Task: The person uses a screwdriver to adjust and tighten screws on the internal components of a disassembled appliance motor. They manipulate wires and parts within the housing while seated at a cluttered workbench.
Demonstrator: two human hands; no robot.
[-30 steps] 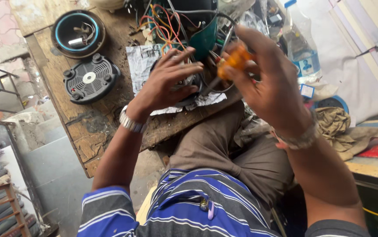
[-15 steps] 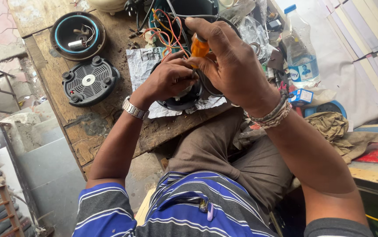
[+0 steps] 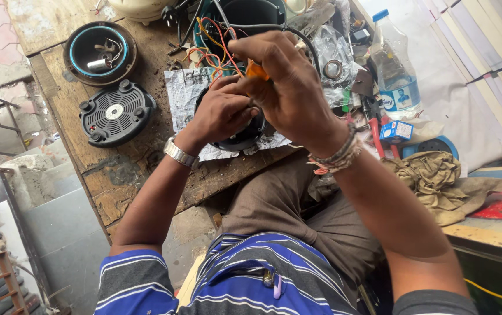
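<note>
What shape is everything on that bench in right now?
left hand: gripping the black round housing
right hand: closed on the orange-handled tool
vented black cover: detached, lying flat
round base with blue ring: open, insides showing
plastic bottle: upright, capped

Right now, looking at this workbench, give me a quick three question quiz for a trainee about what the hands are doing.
1. True or false: the right hand grips an orange-handled tool.
2. What does the left hand press on? A) plastic bottle B) round black appliance part C) olive rag
3. What lies under that part?

Key
1. True.
2. B.
3. A crumpled sheet of paper on the wooden bench.
</note>
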